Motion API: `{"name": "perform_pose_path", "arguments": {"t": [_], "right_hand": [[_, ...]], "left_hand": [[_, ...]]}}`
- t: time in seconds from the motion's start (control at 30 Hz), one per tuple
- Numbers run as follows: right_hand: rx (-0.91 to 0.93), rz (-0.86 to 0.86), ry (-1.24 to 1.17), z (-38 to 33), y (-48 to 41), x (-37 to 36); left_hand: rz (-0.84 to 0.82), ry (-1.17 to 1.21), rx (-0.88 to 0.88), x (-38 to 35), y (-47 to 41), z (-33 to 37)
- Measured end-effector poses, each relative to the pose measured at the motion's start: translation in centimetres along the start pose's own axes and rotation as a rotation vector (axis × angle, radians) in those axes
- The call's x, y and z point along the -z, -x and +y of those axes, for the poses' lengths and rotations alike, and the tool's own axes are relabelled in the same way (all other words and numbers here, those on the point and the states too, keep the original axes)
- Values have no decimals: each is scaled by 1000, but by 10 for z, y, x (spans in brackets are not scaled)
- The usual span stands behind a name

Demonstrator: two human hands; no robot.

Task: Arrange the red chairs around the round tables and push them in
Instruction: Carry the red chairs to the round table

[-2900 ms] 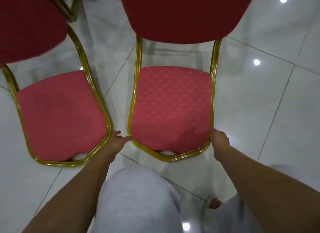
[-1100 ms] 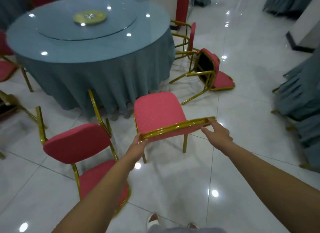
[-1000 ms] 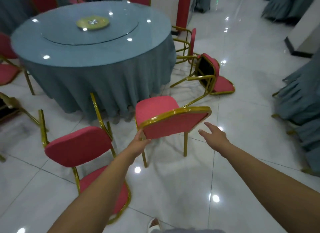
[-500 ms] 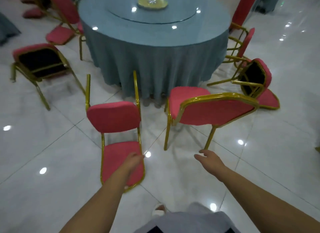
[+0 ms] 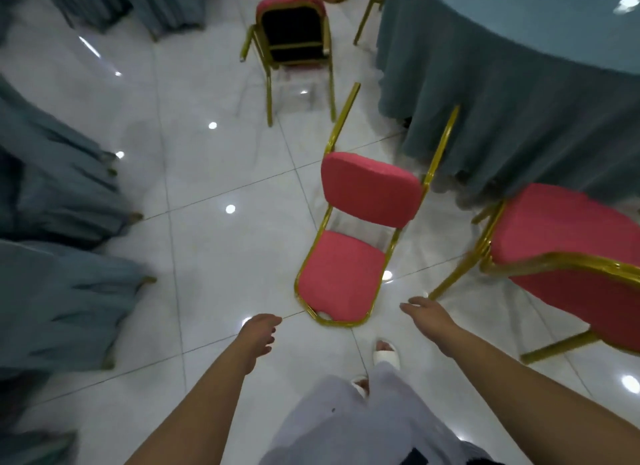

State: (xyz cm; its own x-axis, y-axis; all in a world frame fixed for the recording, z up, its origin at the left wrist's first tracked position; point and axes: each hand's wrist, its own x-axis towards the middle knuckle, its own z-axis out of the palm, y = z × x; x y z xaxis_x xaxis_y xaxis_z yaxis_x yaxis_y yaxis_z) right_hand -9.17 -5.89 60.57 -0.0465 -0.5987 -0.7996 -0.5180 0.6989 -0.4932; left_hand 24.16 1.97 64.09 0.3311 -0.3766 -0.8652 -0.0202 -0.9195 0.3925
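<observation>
At the left edge of the frame we see folds of grey-blue draped cloth (image 5: 62,291) hanging down to the white tiled floor (image 5: 207,250) (blurred, so we cannot tell what it covers). In the upper middle, one red chair (image 5: 294,31) is tipped over so that its black underside faces us, gold legs reaching down the frame.

Low and left of centre, the left grip (image 5: 258,333) hangs above the tiles with fingers loosely curled and nothing in it. Just to its right, a second red chair (image 5: 346,267) lies toppled on the floor. Its seat is nearest us, its backrest is above that, and two gold legs point up the frame toward the round desk (image 5: 519,83). Below the seat's front edge we see a foot in a white slipper (image 5: 386,352), and pale grey trousers (image 5: 346,430) at the bottom centre.

The right grip (image 5: 426,314) is loose and wide, fingers relaxed, holding nothing. It hovers near the lower right corner of the toppled seat, touching no chair as far as we can tell.

The desk, under a teal cloth, fills the upper right. At the right edge, a third red chair (image 5: 561,236) stands on its legs, seat just beside the cloth and backrest toward us.
</observation>
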Motion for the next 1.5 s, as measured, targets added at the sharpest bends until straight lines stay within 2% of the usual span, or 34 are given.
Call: {"name": "perform_pose_path", "arguments": {"t": [0.13, 0.33, 0.57, 0.7, 0.83, 1.0, 1.07, 1.2, 1.33, 1.5], "right_hand": [[-36, -28, 13, -16, -24, -9], [-118, 12, -43, -29, -35, -33], [-311, 243, -175, -17, -47, -77], [-416, 292, -241, -12, -78, -111], [-454, 280, -329, 5, -126, -159], [-505, 162, -377, 49, -212, -228], [-519, 142, -368, 70, -251, -249], [-517, 226, -407, 110, -333, -273], [-507, 291, -470, 140, -410, -282], [-565, 362, -552, 152, -493, -277]], "left_hand": [[31, -9, 3, 19, -7, 9], [-26, -35, 9, 45, -59, 29], [-217, -370, 65, 68, -167, 63], [-219, -455, -2, 80, -240, 76], [-191, -476, -22, 69, -313, 68], [-253, -629, -13, 29, -414, 25], [-229, -683, -3, 8, -454, 8], [-197, -547, -30, -29, -536, -22], [-156, -543, -47, -56, -613, -42], [-145, -429, -55, -79, -696, -55]]}}
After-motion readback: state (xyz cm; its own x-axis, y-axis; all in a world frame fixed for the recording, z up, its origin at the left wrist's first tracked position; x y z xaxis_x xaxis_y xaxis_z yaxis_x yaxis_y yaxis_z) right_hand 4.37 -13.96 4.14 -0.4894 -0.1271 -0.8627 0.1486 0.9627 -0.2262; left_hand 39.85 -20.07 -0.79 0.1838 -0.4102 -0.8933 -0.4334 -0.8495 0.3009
